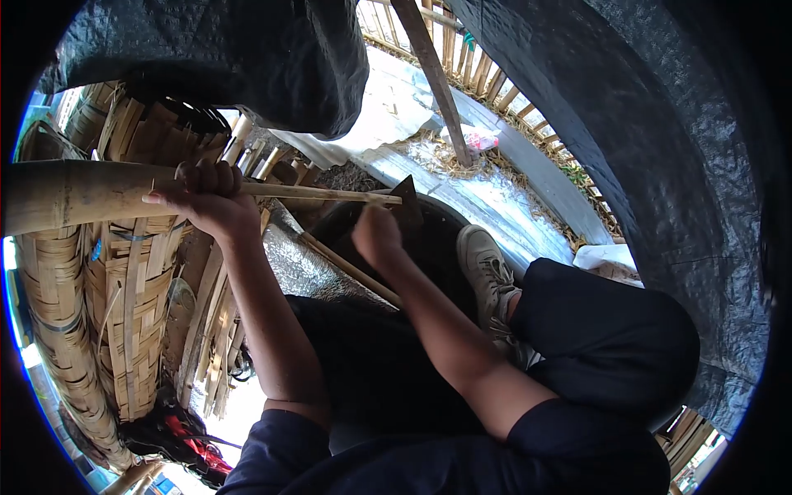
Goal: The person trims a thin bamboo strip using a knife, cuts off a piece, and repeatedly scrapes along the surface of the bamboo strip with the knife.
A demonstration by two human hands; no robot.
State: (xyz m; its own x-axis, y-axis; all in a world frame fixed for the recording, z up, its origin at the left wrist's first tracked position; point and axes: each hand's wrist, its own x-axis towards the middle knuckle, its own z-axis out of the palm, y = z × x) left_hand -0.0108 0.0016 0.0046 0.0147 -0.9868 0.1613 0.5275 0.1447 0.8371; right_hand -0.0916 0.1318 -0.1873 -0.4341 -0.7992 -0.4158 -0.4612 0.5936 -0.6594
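Observation:
My left hand (216,198) is wrapped round a bamboo pole (87,196) near where it narrows to a pale split strip (318,193). The thick end of the pole runs out of view at the left. Close to the strip's far tip, my right hand (378,235) is closed in a fist. A knife with a dark, pointed blade (407,200) rises just beyond that fist, behind the strip's tip; its handle is hidden in the hand. Below the hands lies a dark round tub (450,210), partly covered by my arm.
Tall woven bamboo baskets (124,322) stand at the left, with bamboo offcuts (219,338) beside them. A thin bamboo stick (351,271) slants below my hands. Black plastic sheeting (660,124) hangs at the right. A wooden post (437,82) leans ahead, and my shoe (487,264) is beside the tub.

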